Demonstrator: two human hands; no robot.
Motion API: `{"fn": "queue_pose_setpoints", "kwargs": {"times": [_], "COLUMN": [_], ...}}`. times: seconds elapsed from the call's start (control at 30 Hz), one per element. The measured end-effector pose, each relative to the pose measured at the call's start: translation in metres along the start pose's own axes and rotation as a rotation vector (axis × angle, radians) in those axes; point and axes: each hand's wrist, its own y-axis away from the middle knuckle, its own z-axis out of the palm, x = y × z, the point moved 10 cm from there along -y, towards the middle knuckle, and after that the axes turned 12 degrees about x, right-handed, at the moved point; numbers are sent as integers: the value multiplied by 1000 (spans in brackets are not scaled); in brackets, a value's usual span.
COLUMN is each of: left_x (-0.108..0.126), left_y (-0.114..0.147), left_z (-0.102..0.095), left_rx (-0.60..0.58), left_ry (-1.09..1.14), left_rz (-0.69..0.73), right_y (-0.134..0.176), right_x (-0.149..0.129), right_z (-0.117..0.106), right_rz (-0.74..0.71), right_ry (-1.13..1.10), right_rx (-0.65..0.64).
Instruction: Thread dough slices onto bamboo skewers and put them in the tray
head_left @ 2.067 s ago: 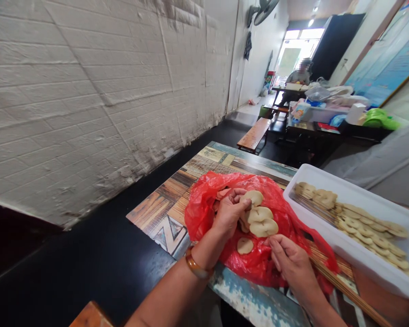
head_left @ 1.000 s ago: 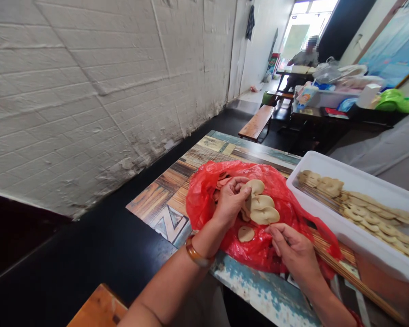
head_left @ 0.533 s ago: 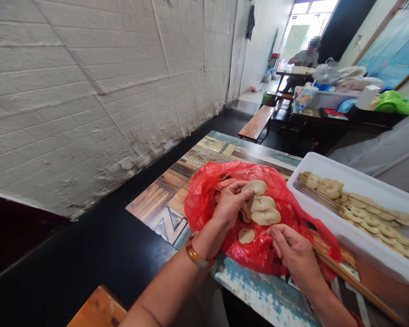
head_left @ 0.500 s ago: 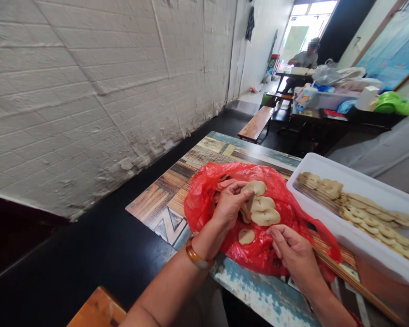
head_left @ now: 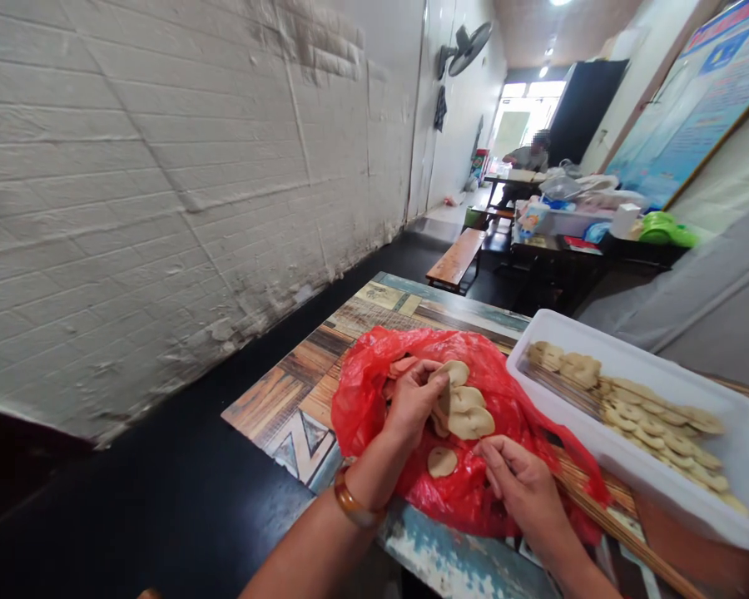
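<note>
Over a crumpled red plastic bag (head_left: 362,399), my left hand (head_left: 412,405) pinches the top one of several pale, round, flat food slices (head_left: 471,416). These overlap in a row, threaded together. My right hand (head_left: 519,476) is closed at the lower end of the row, fingertips pinched on a thin skewer that is mostly hidden by the slices and fingers. One loose round slice (head_left: 442,462) lies on the bag below my hands. More slices sit inside the bag, partly covered by my left hand.
Right of the bag, a white plastic tray (head_left: 680,507) holds skewered slices (head_left: 662,416). Bamboo skewers (head_left: 630,541) lie beside it on the wood-patterned table (head_left: 287,391). Beyond are a bench (head_left: 458,258), a cluttered table and a seated person (head_left: 530,156). A white wall runs along the left.
The head view has tilted up, showing a wall fan and ceiling lights. Both hands keep their grip; the row of slices looks more bunched together.
</note>
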Motion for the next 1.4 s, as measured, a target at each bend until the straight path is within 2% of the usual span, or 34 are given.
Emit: {"fn": "queue_pose_setpoints", "kwargs": {"times": [0.17,0.33,0.5,0.73,0.9,1.07,1.27,1.4], "left_x": [-2,-8,-9,-12,-13,-1,-4,-7], "left_y": [2,1,0,18,17,6,2,4], "left_z": [3,7,5,28,27,10,12,12], "left_rx": [-32,-107,-87,-261,-224,-51,-97,-86], "left_ry": [3,7,67,190,188,191,168,181], "left_rz": [-34,-73,-109,-281,-277,-189,-198,-192], "right_y": [-1,0,4,5,4,5,-1,1], "right_x": [-4,4,3,8,9,-7,-11,-14], "right_z": [-1,2,6,11,8,13,11,7], "right_rz": [-28,65,112,136,130,-26,-112,-154], "right_ry": [-12,-101,-178,-217,-156,-54,-40,26], "right_rx": [3,-29,-69,-101,-86,-110,-34,-12]}}
